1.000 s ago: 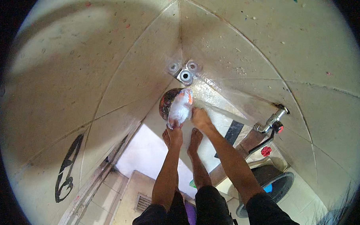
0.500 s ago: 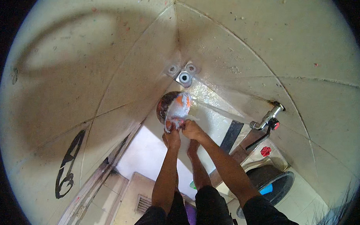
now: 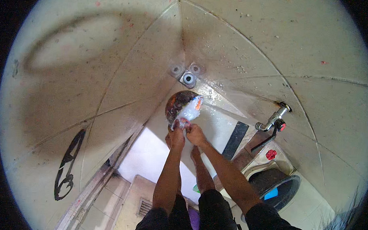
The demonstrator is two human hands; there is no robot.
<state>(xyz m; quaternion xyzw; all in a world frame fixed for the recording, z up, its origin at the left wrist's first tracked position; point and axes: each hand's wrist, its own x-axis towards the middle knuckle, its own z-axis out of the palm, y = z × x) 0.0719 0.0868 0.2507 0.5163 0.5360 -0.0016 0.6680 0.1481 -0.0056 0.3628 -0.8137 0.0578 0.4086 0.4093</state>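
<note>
My left hand (image 3: 176,136) and right hand (image 3: 195,134) pinch the near end of a wet cloth (image 3: 189,110), held over a dark bowl (image 3: 175,106) on the far floor. Soapy fabric could slip and drop.

two hands (image 3: 186,135), one tap (image 3: 269,123), one dark bucket (image 3: 279,191)
</note>
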